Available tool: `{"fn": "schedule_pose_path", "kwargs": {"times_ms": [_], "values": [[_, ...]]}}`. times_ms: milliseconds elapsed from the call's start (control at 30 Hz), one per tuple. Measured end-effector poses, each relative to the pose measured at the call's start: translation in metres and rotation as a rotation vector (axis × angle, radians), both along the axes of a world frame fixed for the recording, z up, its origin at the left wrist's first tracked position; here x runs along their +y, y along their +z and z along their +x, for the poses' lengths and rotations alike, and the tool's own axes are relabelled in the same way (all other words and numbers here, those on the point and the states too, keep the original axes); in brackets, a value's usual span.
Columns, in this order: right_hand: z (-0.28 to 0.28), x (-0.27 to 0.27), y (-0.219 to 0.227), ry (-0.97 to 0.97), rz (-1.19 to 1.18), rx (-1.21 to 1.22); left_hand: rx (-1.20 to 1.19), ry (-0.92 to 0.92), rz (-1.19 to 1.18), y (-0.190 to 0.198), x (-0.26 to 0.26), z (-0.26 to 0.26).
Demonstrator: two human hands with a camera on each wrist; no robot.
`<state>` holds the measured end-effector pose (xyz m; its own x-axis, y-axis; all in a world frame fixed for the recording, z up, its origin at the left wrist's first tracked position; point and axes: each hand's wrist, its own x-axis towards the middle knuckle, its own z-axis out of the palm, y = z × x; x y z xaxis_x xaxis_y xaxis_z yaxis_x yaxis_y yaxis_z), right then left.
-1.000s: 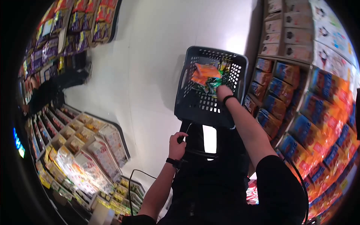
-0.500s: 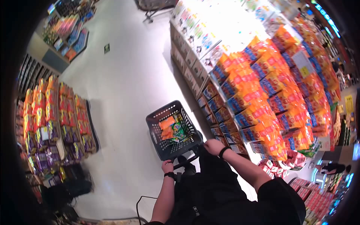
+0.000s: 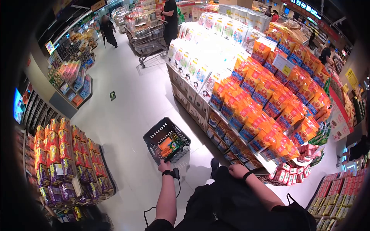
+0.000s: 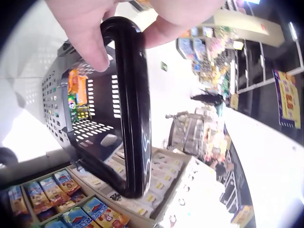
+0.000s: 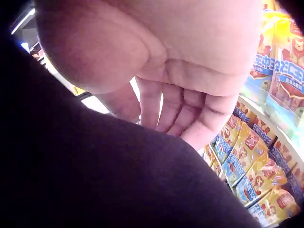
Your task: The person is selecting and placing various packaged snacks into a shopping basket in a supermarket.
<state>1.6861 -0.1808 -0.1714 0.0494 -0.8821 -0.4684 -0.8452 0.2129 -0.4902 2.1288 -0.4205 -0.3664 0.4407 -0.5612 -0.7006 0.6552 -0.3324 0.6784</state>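
My left hand (image 3: 165, 166) grips the black handle (image 4: 133, 109) of a dark plastic shopping basket (image 3: 157, 131), which hangs low in front of me and to the left. Fingers and thumb wrap over the top of that handle in the left wrist view. Inside the basket lie orange packets (image 3: 166, 144) and green packets (image 3: 175, 145), bunched together. My right hand (image 3: 238, 170) hangs by my dark clothing, its fingers loosely curled and holding nothing. Its palm side and bent fingers (image 5: 190, 107) show close up in the right wrist view.
On the right a long display holds orange snack bags (image 3: 266, 104) and white packages (image 3: 192, 69). A stand of red and purple packs (image 3: 58, 161) is at the left. Ahead in the aisle are a shopping cart (image 3: 148, 40), a person (image 3: 169, 23) beside it and another person (image 3: 108, 32).
My right hand has left the packets in the basket, then the area by its handle, and now hangs at my side. The basket hangs from my left hand, and the view has tilted up along the aisle.
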Motion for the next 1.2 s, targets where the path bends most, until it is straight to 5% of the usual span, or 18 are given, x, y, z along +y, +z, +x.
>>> {"fn": "schedule_pose_path", "kwargs": {"times_ms": [133,200,233,367,467,600,667,800,833,967,1067,1133,1200], "values": [[0.003,-0.018,-0.002,0.053,-0.067,-0.035,-0.303,-0.144,-0.09,0.042,-0.048,-0.041],[-0.003,-0.031,-0.002,0.057,-0.092,-0.1,-0.331,-0.33,-0.098,-0.026,-0.098,-0.027],[-0.003,-0.043,-0.003,0.02,-0.085,-0.144,-0.496,-0.449,-0.043,-0.019,-0.113,-0.029],[-0.009,-0.104,-0.027,0.047,-0.033,-0.11,-0.751,-0.405,0.011,0.003,-0.174,-0.055],[-0.017,-0.166,-0.05,0.15,0.018,-0.09,-0.68,-0.296,0.004,-0.025,-0.232,-0.043],[-0.031,-0.26,-0.051,0.035,0.007,-0.122,-0.946,-0.194,0.308,-0.038,-0.287,-0.032],[-0.037,-0.304,-0.033,-0.004,0.035,-0.114,-0.895,-0.195,0.387,0.005,-0.292,-0.041],[-0.05,-0.381,-0.033,0.031,0.008,-0.226,-0.633,-0.002,0.414,0.017,-0.334,-0.034],[-0.051,-0.399,-0.036,0.023,0.024,-0.22,-0.524,-0.123,0.329,0.043,-0.335,-0.034],[-0.055,-0.461,-0.04,0.014,0.049,-0.162,-0.487,-0.007,0.269,0.006,-0.351,0.003],[-0.047,-0.498,-0.041,0.02,0.082,-0.148,-0.603,0.024,0.341,0.025,-0.367,0.022],[-0.039,-0.522,-0.038,0.038,0.08,-0.17,-0.629,-0.054,0.339,-0.004,-0.372,0.073],[-0.029,-0.543,-0.037,0.07,0.064,-0.201,-0.582,-0.109,0.276,0.022,-0.381,0.091]]}}
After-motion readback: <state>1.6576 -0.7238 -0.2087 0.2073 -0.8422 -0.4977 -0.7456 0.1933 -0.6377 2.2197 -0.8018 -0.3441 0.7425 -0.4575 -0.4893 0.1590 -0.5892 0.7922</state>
